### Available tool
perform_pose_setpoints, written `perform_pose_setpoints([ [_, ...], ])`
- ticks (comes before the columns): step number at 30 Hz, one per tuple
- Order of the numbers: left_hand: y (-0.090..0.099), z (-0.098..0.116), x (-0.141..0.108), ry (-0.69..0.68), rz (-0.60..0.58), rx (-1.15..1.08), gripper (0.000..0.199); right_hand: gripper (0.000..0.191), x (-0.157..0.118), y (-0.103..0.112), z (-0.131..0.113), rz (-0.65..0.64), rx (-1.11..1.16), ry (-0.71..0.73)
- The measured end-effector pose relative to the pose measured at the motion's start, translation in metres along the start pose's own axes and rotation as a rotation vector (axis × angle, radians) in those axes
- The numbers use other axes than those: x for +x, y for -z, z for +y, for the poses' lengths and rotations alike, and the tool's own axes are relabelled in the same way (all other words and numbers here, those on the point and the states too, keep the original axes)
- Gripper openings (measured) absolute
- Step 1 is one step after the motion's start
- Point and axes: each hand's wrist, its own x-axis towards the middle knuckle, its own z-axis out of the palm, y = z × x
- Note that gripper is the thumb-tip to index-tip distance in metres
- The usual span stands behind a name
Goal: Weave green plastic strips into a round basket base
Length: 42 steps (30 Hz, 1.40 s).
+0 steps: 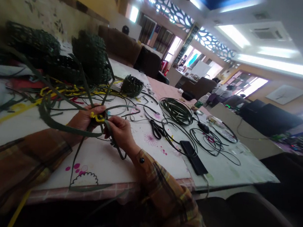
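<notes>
Above the near part of the table, both my hands grip a small piece of weaving (98, 117) made of dark green flat strips with a yellow strip looped through its middle. My left hand (83, 120) is closed around its left side. The fingers of my right hand (120, 130) pinch a green strip at its right side. Long loose green strips fan out from the weaving, upward, to the left and down over the table edge. One wide strip (56, 123) curves in front of my left wrist. My fingers hide part of the weave.
Dark woven baskets (88, 54) stand at the back left, with a small round basket (132, 85) nearer the middle. Yellow and green strips litter the table. To the right lie scissors (156, 129), a coil of green strip (176, 111), a black phone (193, 157) and a bottle (201, 100).
</notes>
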Motion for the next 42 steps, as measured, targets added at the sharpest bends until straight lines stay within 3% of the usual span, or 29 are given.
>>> perform_pose_setpoints([
  [8, -0.009, 0.011, -0.002, -0.065, 0.078, 0.034, 0.028, 0.047, -0.004, 0.004, -0.002, 0.128, -0.266, 0.003],
  [14, -0.013, 0.012, -0.009, -0.116, 0.021, 0.089, 0.024, 0.018, -0.018, 0.007, -0.011, 0.301, -0.564, 0.253],
  [17, -0.013, 0.012, -0.011, -0.143, -0.015, 0.146, 0.024, 0.024, -0.028, 0.011, -0.017, 0.240, -0.593, 0.273],
  [22, -0.007, 0.013, -0.008, -0.182, -0.030, 0.213, 0.033, 0.022, -0.037, 0.015, -0.023, 0.037, -0.507, 0.107],
  [24, -0.007, 0.014, -0.009, -0.188, -0.073, 0.286, 0.031, 0.020, -0.038, 0.018, -0.031, 0.023, -0.602, 0.095],
  [29, -0.013, 0.021, -0.014, -0.178, -0.122, 0.373, 0.034, 0.026, -0.033, 0.030, -0.060, 0.010, -1.034, 0.229],
  [33, -0.013, 0.022, -0.013, -0.072, -0.105, 0.297, 0.041, 0.026, -0.023, 0.035, -0.072, -0.036, -1.110, 0.214],
  [36, -0.010, 0.019, -0.010, -0.019, -0.027, 0.217, 0.044, 0.024, -0.017, 0.032, -0.071, 0.003, -1.157, 0.160],
  [39, -0.010, 0.014, -0.006, -0.073, 0.055, 0.134, 0.048, 0.024, -0.017, 0.024, -0.066, 0.090, -1.319, 0.115],
  [42, -0.011, 0.010, -0.003, -0.151, 0.111, 0.113, 0.049, 0.010, -0.024, 0.013, -0.063, 0.178, -1.406, 0.217],
])
